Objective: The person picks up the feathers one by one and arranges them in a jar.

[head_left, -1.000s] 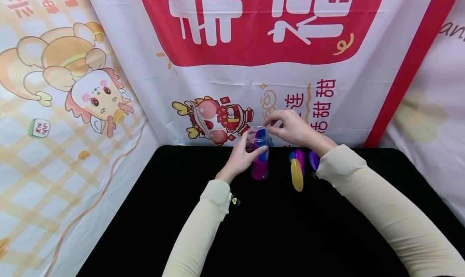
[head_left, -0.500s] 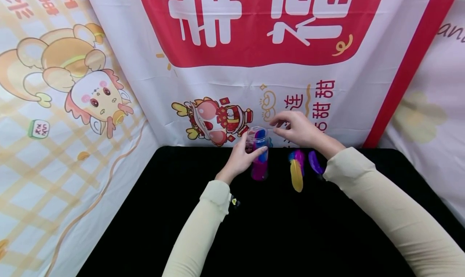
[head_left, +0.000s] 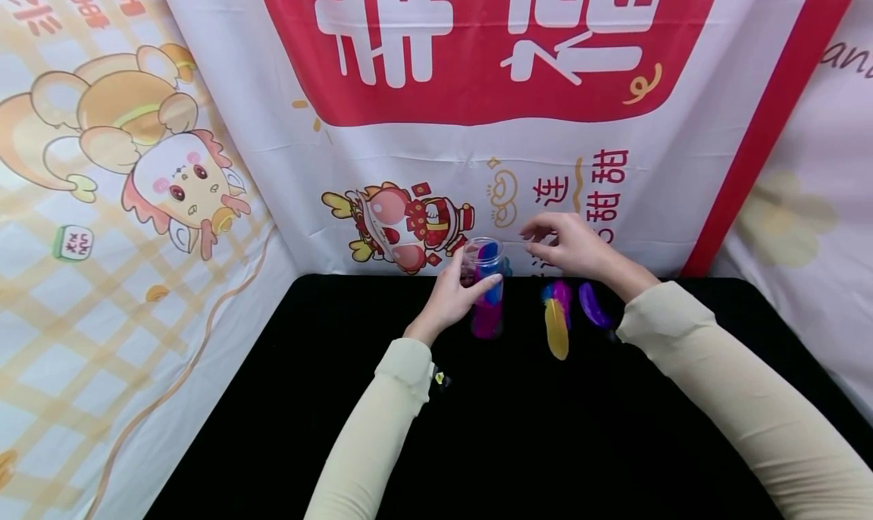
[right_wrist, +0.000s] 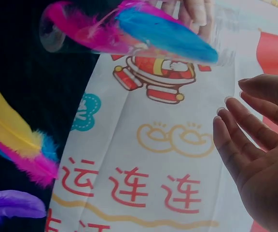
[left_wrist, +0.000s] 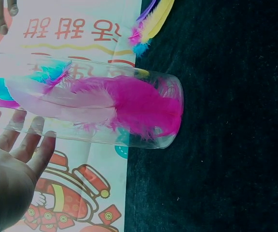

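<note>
My left hand (head_left: 446, 296) grips a clear plastic or glass jar (head_left: 487, 330) around its upper part, near the back of the black table. The jar stands roughly upright, with its mouth uncovered. Inside it are a pink feather (left_wrist: 139, 104) low down and a blue feather (right_wrist: 163, 34) higher up, near the mouth. Just right of the jar's mouth, my right hand (head_left: 562, 241) hovers apart from it, fingers loosely bent, holding nothing. Below that hand lie a yellow feather (head_left: 557, 334) over pink and blue ones, and a purple feather (head_left: 593, 305).
The black table (head_left: 518, 429) ends at a white and red printed cloth (head_left: 382, 148) hanging close behind the jar. Another printed cloth (head_left: 136, 292) hangs along the left side. A small dark object with a yellow mark (head_left: 441, 378) shows beside the left cuff.
My right hand has drawn away from the jar's mouth to the right, uncovering more of the purple feather. The left hand and the jar have stayed in place.
</note>
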`<state>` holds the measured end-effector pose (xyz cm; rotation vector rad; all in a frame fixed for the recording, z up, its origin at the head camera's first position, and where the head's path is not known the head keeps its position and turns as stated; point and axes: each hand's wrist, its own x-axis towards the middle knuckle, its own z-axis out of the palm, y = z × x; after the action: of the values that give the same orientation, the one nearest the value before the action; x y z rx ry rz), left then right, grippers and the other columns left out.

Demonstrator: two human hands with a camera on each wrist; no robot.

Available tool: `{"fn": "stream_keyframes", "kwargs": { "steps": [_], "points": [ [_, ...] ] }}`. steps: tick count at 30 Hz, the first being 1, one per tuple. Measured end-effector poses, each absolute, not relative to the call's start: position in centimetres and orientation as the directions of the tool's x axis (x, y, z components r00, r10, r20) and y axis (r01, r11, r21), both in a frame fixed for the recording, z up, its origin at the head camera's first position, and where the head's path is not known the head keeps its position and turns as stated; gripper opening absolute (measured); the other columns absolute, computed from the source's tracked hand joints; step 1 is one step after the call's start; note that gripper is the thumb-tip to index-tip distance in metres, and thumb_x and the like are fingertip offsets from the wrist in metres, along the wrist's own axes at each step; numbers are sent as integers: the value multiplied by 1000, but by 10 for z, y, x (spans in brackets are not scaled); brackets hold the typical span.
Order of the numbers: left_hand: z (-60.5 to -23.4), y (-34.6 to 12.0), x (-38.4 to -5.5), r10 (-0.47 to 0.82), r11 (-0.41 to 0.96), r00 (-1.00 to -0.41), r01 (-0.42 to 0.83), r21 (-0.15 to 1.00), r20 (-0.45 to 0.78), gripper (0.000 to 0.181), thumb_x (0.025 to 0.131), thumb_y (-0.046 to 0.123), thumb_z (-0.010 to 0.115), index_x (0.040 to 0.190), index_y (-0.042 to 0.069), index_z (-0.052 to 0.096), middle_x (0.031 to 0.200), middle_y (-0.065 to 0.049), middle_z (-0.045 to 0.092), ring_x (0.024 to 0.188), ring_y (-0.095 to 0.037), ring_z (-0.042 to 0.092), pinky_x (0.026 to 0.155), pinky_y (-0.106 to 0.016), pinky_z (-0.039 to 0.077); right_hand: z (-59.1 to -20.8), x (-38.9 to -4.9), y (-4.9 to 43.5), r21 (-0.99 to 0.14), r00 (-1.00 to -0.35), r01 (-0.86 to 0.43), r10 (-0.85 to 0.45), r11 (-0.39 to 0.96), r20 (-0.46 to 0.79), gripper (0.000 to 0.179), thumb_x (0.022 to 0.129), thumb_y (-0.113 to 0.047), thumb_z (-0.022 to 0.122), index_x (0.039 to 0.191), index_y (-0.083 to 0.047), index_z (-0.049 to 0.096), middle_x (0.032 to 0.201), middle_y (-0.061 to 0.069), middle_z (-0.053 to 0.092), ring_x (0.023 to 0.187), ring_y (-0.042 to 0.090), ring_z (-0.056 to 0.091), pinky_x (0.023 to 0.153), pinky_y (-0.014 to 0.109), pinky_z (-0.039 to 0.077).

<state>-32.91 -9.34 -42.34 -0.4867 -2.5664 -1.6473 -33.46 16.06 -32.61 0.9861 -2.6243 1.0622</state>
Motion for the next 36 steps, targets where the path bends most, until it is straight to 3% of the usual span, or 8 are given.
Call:
{"fn": "stream_keyframes", "kwargs": {
  "steps": [12,25,36],
  "points": [
    [-424,-93,-329,236,386,-946,302,871,223,77,92,56,72,155,30,35,137,-4,58,124,-21,58,106,-47,49,-347,-344,178,-590,-834,-538,-483,602,267,22,98,-10,69,118,-2,72,108,13,73,98,27,67,87,49,56],
    [-425,-93,-330,236,385,-944,311,869,233,78,93,52,72,156,27,34,137,-5,58,122,-20,59,104,-45,50,-381,-354,197,-613,-887,-429,-438,664,147,28,98,-13,68,123,-2,69,116,17,71,106,32,66,93,51,53],
    [-424,-94,-329,231,375,-944,309,874,234,74,95,45,73,156,27,35,134,-5,58,121,-21,59,104,-45,49,-409,-366,211,-621,-884,-419,-454,663,111,29,97,-14,69,122,1,68,112,16,73,102,31,69,90,50,55]
  ]
}}
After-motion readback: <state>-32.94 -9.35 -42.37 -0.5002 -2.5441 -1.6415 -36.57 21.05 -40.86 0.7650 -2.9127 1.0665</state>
